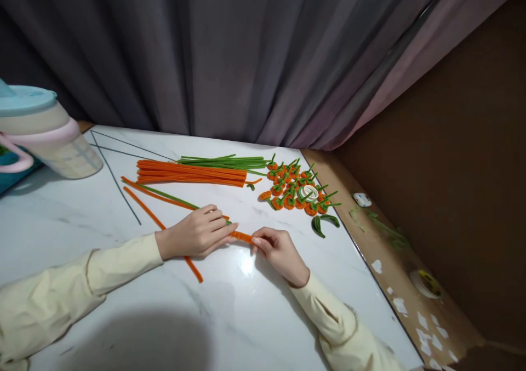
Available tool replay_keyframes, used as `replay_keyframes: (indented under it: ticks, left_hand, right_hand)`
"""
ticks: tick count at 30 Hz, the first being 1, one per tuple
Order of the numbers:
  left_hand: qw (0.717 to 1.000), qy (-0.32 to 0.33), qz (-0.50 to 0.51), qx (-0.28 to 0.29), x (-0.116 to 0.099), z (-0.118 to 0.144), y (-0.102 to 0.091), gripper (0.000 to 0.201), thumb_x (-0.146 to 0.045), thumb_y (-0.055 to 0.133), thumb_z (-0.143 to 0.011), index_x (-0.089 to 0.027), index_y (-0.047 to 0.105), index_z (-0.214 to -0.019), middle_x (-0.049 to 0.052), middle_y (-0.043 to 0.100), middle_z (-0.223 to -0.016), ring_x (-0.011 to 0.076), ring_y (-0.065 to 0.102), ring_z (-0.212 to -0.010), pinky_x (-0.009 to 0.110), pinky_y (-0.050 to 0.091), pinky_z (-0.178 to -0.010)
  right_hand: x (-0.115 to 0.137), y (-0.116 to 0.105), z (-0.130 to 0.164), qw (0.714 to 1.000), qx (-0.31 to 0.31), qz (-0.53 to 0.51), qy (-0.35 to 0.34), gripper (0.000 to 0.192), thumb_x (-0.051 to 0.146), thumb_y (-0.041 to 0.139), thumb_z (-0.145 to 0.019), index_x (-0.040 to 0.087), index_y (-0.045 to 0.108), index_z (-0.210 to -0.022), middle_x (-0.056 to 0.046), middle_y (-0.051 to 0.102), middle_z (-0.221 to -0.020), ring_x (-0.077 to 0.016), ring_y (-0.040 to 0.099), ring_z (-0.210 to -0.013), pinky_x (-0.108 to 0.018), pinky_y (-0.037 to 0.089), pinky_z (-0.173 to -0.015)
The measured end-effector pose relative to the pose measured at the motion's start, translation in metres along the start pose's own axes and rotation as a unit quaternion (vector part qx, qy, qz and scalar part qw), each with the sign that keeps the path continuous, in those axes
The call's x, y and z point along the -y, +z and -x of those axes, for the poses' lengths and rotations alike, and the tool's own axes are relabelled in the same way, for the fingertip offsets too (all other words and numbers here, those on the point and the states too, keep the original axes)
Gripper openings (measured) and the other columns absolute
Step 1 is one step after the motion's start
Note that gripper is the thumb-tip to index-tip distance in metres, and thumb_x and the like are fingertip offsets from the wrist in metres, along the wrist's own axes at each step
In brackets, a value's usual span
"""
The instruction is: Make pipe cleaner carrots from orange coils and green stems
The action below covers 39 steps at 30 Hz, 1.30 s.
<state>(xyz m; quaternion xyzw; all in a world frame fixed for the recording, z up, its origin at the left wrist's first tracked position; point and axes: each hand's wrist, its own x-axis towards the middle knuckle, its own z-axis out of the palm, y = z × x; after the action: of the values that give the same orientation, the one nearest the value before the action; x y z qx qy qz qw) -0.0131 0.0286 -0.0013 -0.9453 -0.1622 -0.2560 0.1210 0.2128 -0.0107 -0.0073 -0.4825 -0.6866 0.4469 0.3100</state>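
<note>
Pinching an orange pipe cleaner [241, 237] between both hands, left hand [196, 234], right hand [279, 250], lying flat, running left-right

A white marble-look table [230, 305] carries everything, with thin dark lines drawn across its far left part. Between the two hands, an orange pipe cleaner [240, 236] lies flat on the top. Just left of the grip, a long orange pipe cleaner [162, 227] runs diagonally. Beyond the grip sits a bundle of orange pipe cleaners [191, 173], with green pipe cleaners [224, 161] alongside. Right of these lies a cluster of small orange-and-green pieces [293, 187], perhaps tiny carrots, around a white roll [309, 192]. Far left stands a lidded jug [45, 132].
</note>
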Motion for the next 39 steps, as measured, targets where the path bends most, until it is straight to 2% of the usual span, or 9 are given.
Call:
replay_keyframes:
  ticks: [4, 8, 18, 22, 27, 31, 33, 36, 39]
  left_hand:
    - [0.997, -0.066, 0.027, 0.014, -0.006, -0.001, 0.001, 0.029, -0.033, 0.041, -0.094, -0.011, 0.059, -0.099, 0.006, 0.065, -0.072, 0.0176, 0.057, -0.065, 0.03, 0.042, -0.059]
    - [0.994, -0.101, 0.045, 0.025, -0.01, 0.0, 0.004, 0.033, -0.029, 0.033, -0.097, -0.014, 0.058, -0.083, 0.003, 0.06, -0.067, 0.0151, 0.054, -0.059, 0.026, 0.038, -0.053]
    - [0.997, -0.073, 0.009, -0.001, -0.008, 0.005, 0.008, 0.029, -0.022, 0.036, -0.096, -0.016, 0.051, -0.071, 0.001, 0.052, -0.059, 0.0137, 0.046, -0.052, 0.026, 0.031, -0.05]
    - [0.999, -0.047, 0.004, -0.002, -0.009, 0.004, 0.005, 0.023, -0.019, 0.038, -0.094, -0.015, 0.052, -0.076, 0.001, 0.054, -0.061, 0.0149, 0.045, -0.055, 0.028, 0.033, -0.052]
    - [1.0, -0.01, 0.004, -0.003, -0.011, 0.003, 0.003, 0.023, -0.016, 0.037, -0.093, -0.016, 0.053, -0.076, 0.001, 0.052, -0.058, 0.0144, 0.045, -0.055, 0.027, 0.034, -0.053]
    - [0.998, -0.049, 0.046, -0.003, -0.01, 0.004, 0.006, 0.026, -0.016, 0.036, -0.093, -0.015, 0.055, -0.075, 0.002, 0.053, -0.058, 0.0149, 0.045, -0.054, 0.027, 0.034, -0.051]
    - [0.994, -0.078, 0.07, -0.01, -0.009, 0.005, 0.008, 0.028, -0.018, 0.036, -0.093, -0.015, 0.055, -0.073, 0.003, 0.054, -0.059, 0.0151, 0.046, -0.053, 0.027, 0.034, -0.05]
    - [0.987, -0.123, 0.106, -0.016, -0.01, 0.005, 0.008, 0.033, -0.023, 0.037, -0.094, -0.016, 0.054, -0.066, 0.002, 0.052, -0.056, 0.0141, 0.048, -0.052, 0.026, 0.034, -0.049]
    - [0.973, -0.168, 0.154, -0.019, -0.012, 0.003, 0.007, 0.036, -0.022, 0.037, -0.094, -0.016, 0.051, -0.061, 0.0, 0.05, -0.053, 0.0125, 0.048, -0.049, 0.025, 0.034, -0.048]
  right_hand:
    - [-0.007, 0.01, 0.005, 0.944, -0.117, 0.224, -0.212, 0.021, 0.014, 0.038, -0.089, 0.014, 0.059, -0.086, -0.007, 0.062, -0.073, -0.0164, 0.056, -0.064, -0.026, 0.044, -0.059]
    - [-0.009, 0.013, 0.006, 0.914, -0.13, 0.274, -0.269, 0.021, 0.009, 0.036, -0.089, 0.014, 0.056, -0.092, -0.008, 0.062, -0.076, -0.0172, 0.057, -0.066, -0.026, 0.046, -0.06]
    - [0.002, 0.013, 0.002, 0.976, -0.06, 0.124, -0.167, 0.019, 0.02, 0.041, -0.091, 0.017, 0.06, -0.089, -0.005, 0.066, -0.078, -0.014, 0.059, -0.066, -0.023, 0.046, -0.062]
    - [0.003, 0.011, 0.001, 0.997, -0.003, 0.032, -0.066, 0.017, 0.025, 0.045, -0.089, 0.017, 0.058, -0.081, 0.0, 0.062, -0.061, -0.0106, 0.049, -0.051, -0.021, 0.04, -0.052]
    - [0.005, 0.006, -0.003, 0.979, 0.078, -0.165, 0.091, 0.022, 0.036, 0.059, -0.078, 0.016, 0.054, -0.07, 0.002, 0.056, -0.051, -0.0058, 0.033, -0.036, -0.019, 0.026, -0.037]
    - [0.006, 0.004, -0.004, 0.971, 0.106, -0.187, 0.106, 0.029, 0.043, 0.061, -0.077, 0.014, 0.055, -0.077, 0.0, 0.06, -0.056, -0.0061, 0.036, -0.036, -0.019, 0.029, -0.037]
    - [0.005, 0.005, -0.002, 0.984, 0.091, -0.133, 0.072, 0.026, 0.04, 0.055, -0.083, 0.015, 0.056, -0.079, -0.001, 0.061, -0.06, -0.0067, 0.039, -0.038, -0.02, 0.033, -0.039]
    - [0.003, 0.007, 0.002, 0.996, 0.023, 0.048, -0.071, 0.018, 0.029, 0.045, -0.091, 0.016, 0.058, -0.09, -0.005, 0.066, -0.076, -0.0123, 0.055, -0.057, -0.023, 0.044, -0.054]
    - [0.001, 0.009, 0.005, 0.946, -0.006, 0.244, -0.212, 0.023, 0.014, 0.036, -0.092, 0.015, 0.053, -0.108, -0.01, 0.065, -0.093, -0.0176, 0.061, -0.082, -0.027, 0.048, -0.07]
